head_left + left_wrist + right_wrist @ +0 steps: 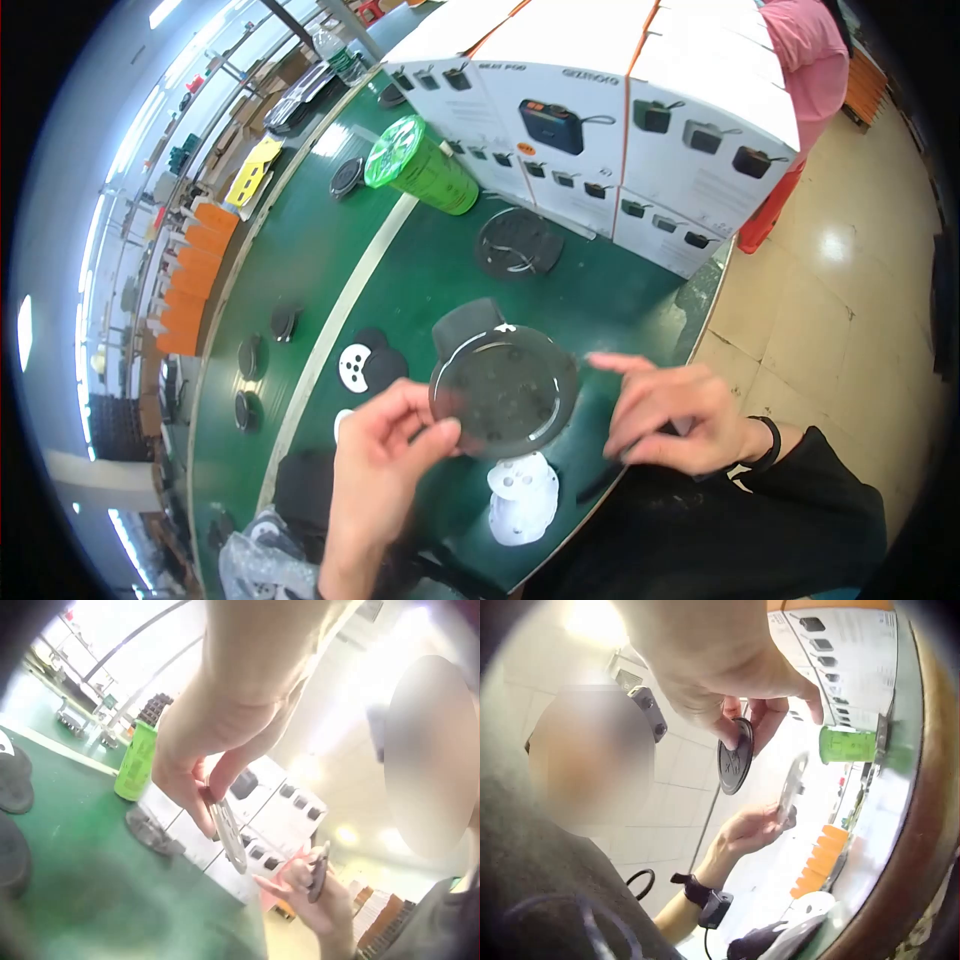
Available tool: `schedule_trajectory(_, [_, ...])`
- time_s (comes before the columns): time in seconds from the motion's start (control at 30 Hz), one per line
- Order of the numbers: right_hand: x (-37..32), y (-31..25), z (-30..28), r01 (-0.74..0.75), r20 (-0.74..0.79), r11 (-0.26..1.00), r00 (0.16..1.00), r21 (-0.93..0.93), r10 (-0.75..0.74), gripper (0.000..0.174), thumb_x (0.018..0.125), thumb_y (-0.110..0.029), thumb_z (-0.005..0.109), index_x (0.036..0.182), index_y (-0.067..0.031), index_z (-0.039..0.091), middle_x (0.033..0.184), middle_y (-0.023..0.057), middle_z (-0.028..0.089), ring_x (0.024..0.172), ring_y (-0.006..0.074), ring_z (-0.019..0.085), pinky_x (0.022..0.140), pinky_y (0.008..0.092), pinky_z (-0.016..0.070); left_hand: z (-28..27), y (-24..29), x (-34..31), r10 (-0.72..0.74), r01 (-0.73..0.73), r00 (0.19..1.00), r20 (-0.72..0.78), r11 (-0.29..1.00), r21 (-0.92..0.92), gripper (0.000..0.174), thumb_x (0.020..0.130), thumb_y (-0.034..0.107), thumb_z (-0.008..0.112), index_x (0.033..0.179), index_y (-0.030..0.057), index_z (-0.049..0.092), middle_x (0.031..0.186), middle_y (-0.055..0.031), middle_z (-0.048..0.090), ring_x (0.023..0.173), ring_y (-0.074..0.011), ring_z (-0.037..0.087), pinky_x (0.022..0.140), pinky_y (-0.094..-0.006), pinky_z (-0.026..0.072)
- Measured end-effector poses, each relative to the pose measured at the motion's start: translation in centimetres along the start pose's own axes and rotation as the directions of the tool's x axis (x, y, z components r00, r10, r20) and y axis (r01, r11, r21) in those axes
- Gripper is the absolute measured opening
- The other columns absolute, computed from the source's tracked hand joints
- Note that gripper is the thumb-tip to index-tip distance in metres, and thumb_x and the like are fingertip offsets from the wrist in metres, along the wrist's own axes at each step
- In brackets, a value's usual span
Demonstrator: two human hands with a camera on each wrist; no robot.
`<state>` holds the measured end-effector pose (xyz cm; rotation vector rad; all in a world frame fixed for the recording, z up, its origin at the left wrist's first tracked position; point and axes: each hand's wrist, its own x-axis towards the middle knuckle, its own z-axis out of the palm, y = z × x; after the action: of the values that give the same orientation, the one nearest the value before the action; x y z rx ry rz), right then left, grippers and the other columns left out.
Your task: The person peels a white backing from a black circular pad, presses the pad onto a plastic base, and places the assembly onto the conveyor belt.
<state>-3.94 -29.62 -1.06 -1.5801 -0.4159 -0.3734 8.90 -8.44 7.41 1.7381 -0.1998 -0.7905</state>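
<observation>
My left hand (pixel 385 450) pinches the lower left rim of a flat round dark disc (pixel 505 395), which looks partly see-through. In the left wrist view this disc (pixel 227 834) appears nearly edge-on, between thumb and fingers. To its right, my right hand (pixel 680 415) has its index finger pointing toward the disc. That hand grips a smaller black round disc (pixel 736 757) with raised markings, mostly hidden by the fingers in the head view. Below the left hand's disc, a white panda-like cutout (pixel 524 500) lies on the green table. Black-and-white panda-shaped pieces (pixel 355 368) lie to the left.
Large white printed boxes (pixel 570 130) stand at the back right. Next to them is a green lidded cup (pixel 425 170). A black disc with a loop (pixel 518 243) lies before the boxes. Several dark round pieces are along the table's left; clear plastic wrap (pixel 255 560) sits front left.
</observation>
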Motion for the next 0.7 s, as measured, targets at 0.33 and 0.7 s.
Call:
schedule_trajectory(0.33, [1.0, -1.1, 7.3, 0.344, 0.020, 0.939, 0.939, 0.019, -0.344, 0.012, 0.074, 0.002, 0.064, 0.086, 0.0037, 0.065, 0.083, 0.0114, 0.062, 0.064, 0.0214, 0.057, 0.063, 0.0325, 0.0464, 1.4, -5.2, -7.2, 0.177, -0.264, 0.947, -0.270, 0.905, -0.334, 0.037, 0.074, -0.007, 0.060, 0.109, -0.0101, 0.046, 0.102, -0.0203, 0.059, 0.092, -0.0274, 0.062, 0.080, -0.0399, 0.0534])
schedule_trajectory(0.7, [2.3, -1.7, 8.1, 0.346, 0.067, 0.936, 0.937, -0.063, -0.342, 0.014, 0.070, 0.005, 0.063, 0.084, 0.0061, 0.060, 0.080, 0.0147, 0.055, 0.063, 0.0274, 0.053, 0.057, 0.0339, 0.0460, -0.1, -6.1, -8.9, 0.103, -0.128, 0.990, -0.099, 0.947, -0.294, 0.028, 0.076, -0.009, 0.057, 0.103, -0.0068, 0.052, 0.099, -0.0171, 0.061, 0.089, -0.0246, 0.061, 0.081, -0.0329, 0.0479])
